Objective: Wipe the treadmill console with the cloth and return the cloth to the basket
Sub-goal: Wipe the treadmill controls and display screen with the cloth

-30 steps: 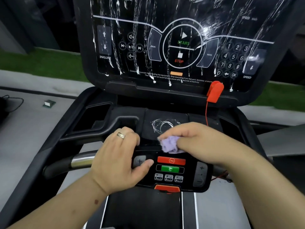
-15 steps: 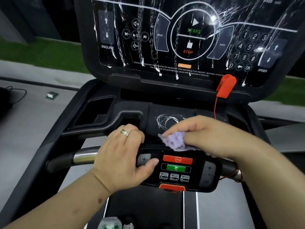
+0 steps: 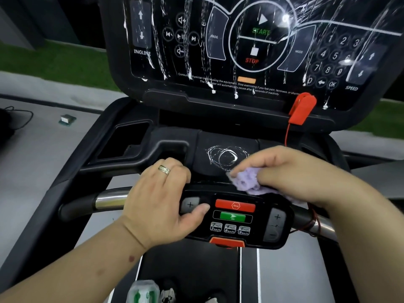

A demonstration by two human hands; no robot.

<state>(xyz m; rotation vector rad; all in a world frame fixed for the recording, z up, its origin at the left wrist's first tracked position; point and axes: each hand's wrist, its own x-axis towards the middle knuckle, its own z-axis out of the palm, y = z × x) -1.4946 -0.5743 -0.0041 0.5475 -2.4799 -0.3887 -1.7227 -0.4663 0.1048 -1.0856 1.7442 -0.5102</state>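
Grey floor and a green strip lie behind the black treadmill console (image 3: 251,47), whose upright panel, streaked with white runs, tilts toward the camera. Left hand (image 3: 161,202), ringed, curls its fingers over the lower control bar (image 3: 236,217), thumb beside a plus button. Right hand (image 3: 290,171) bunches the lilac cloth (image 3: 249,180); crumpled, long axis left-right, it protrudes leftward from the grip beside a white swirl (image 3: 225,157).

Console (image 3: 251,47) reads START, STOP, SPEED, MODE.
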